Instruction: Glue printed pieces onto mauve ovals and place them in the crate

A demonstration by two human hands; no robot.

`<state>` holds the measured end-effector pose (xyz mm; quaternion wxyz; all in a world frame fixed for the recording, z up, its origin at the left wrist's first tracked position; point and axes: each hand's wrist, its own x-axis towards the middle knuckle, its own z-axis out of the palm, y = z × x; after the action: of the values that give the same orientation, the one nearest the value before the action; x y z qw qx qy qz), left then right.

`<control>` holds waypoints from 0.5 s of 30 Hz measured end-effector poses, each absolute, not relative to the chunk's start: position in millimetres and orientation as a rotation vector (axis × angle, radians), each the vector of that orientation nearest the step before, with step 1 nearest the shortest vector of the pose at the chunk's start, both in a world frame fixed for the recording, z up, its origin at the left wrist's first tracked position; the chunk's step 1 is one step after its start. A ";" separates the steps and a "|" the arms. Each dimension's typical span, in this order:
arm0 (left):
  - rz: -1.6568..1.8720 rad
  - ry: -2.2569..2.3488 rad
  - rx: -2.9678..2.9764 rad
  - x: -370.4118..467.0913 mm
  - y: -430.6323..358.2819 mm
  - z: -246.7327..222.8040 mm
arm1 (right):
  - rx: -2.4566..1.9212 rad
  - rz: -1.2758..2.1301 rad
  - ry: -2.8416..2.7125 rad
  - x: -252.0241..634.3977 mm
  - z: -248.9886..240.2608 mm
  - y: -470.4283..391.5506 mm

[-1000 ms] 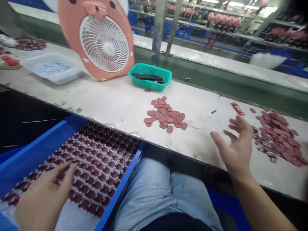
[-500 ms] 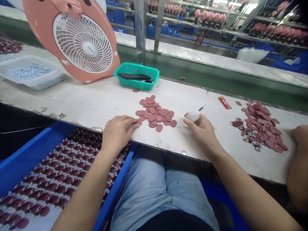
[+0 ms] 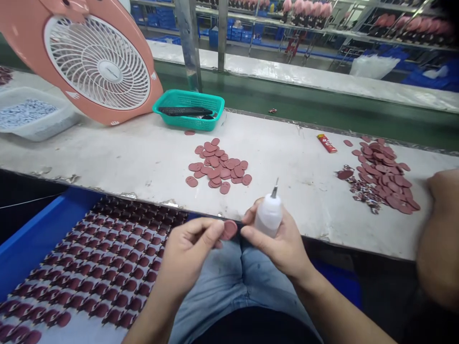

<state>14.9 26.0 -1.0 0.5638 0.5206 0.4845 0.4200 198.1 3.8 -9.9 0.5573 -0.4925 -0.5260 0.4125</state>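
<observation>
Between the thumb and fingers of my left hand is a reddish-brown oval disc, held over my lap at the table's front edge. My right hand is closed around a small translucent squeeze bottle, its thin metal needle tip pointing up. The bottle is beside the disc, a short gap apart. Behind both hands, a loose pile of similar discs lies on the white table.
A green basket with dark items and a pink fan stand at the back left. Right lie more discs, a red wrapper and another person's arm. A blue crate holding rows of dark red pieces sits lower left.
My left hand has lifted a disc off the table and brought it right, over my lap. My right hand has moved nearer with the bottle, turning its tip upward. The view has shifted slightly.
</observation>
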 end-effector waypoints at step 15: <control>0.623 0.619 0.297 31.6 -26.1 -36.0 | -1.050 1.291 -1.117 219.5 -36.3 -39.0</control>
<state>31.6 -26.1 -36.0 0.8944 0.1431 0.2987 0.3007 219.5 -39.0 -36.3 0.5385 -0.4414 -0.4695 0.5429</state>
